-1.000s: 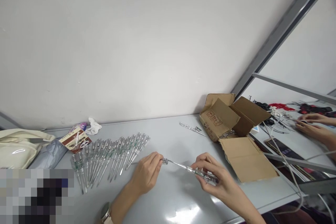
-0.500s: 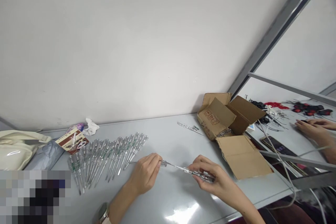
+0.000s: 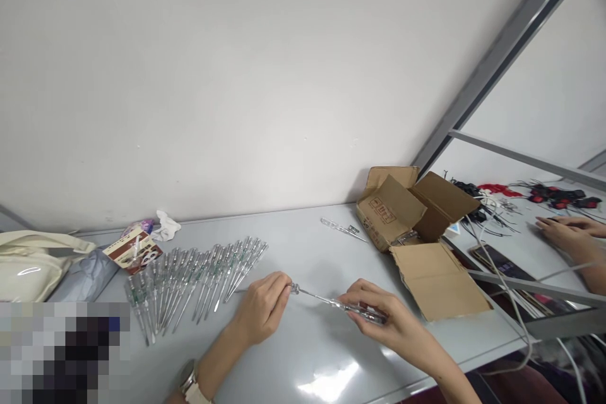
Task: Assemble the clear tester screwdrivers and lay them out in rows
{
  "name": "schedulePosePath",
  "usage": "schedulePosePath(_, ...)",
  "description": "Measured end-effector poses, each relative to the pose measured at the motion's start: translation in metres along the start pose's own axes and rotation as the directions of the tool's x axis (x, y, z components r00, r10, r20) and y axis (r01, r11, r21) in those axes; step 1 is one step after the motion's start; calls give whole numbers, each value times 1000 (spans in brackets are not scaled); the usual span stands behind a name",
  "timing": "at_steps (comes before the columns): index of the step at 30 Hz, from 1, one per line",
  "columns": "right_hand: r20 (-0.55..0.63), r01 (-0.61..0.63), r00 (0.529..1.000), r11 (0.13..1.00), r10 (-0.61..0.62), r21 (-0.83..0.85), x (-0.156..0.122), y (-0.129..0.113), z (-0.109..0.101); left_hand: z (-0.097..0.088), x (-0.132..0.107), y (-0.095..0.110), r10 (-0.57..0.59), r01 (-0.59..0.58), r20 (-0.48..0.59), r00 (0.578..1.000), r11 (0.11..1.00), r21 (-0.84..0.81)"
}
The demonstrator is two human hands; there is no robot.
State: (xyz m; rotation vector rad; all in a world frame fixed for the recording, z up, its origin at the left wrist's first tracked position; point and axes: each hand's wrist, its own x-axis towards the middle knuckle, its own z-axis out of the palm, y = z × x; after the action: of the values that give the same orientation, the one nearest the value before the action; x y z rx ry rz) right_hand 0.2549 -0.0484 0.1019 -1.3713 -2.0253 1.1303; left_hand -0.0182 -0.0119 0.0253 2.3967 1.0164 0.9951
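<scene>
Both my hands hold one clear-handled tester screwdriver [image 3: 326, 299] just above the grey table [image 3: 303, 240]. My left hand [image 3: 262, 309] pinches its metal tip end. My right hand [image 3: 386, 322] is closed round the transparent handle. To the left, a row of several similar clear screwdrivers [image 3: 194, 281] lies fanned out on the table. One more screwdriver [image 3: 338, 228] lies by itself farther back, near an open cardboard box [image 3: 411, 214].
A cream bag [image 3: 28, 262], a small printed carton [image 3: 135, 249] and a crumpled white tissue [image 3: 166, 227] sit at the back left. Another person's hands [image 3: 568, 233] rest on the neighbouring table at right, among black and red cables and a phone [image 3: 502, 260].
Both hands and the screwdriver have stayed almost in place, with only a slight shift of my view. The other person's hands have moved a little.
</scene>
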Motion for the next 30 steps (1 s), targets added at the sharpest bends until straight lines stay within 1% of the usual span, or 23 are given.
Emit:
schedulePosePath(3,21,-11,1000,1000,11,10,2,0,2,0,0,2,18,-19,27,999,998,56)
schedulePosePath(6,49,-16,999,1000,17,-12,6,-2,7,3,0,2,11,-16,40,999,990,143)
schedulePosePath(10,76,61,996,992,-53,-109,13,-10,9,6,0,1,34,-43,37,999,952,303)
schedulePosePath(12,94,64,994,988,-51,-138,16,-13,8,6,1,1,52,-67,51,997,937,343)
schedulePosePath(14,137,24,991,994,-9,-107,19,-13,5,5,0,2,68,-89,73,995,931,353)
schedulePosePath(15,173,-5,985,998,17,-66,21,-11,4,5,0,2,81,-107,89,993,928,356)
schedulePosePath(17,270,-95,960,993,73,71,23,-5,1,5,-1,4,107,-143,117,987,921,362)
schedulePosePath(18,322,-157,941,975,100,155,24,-1,0,5,-1,5,115,-153,124,986,918,365)
schedulePosePath(20,413,-287,899,911,148,298,25,6,-1,6,-2,6,122,-160,125,985,918,363)
schedulePosePath(22,454,-353,875,863,168,361,25,11,-1,7,-1,8,125,-162,126,984,922,353)
schedulePosePath(23,451,-353,876,863,169,362,24,12,-1,7,-1,9,127,-164,128,984,924,345)
schedulePosePath(25,412,-306,897,897,160,318,23,9,0,7,0,10,123,-157,122,985,932,327)
schedulePosePath(28,251,-160,960,977,121,140,19,-1,1,7,1,11,91,-115,92,992,947,301)
schedulePosePath(30,137,-60,989,998,62,-16,15,-10,2,5,1,10,73,-93,77,994,953,288)
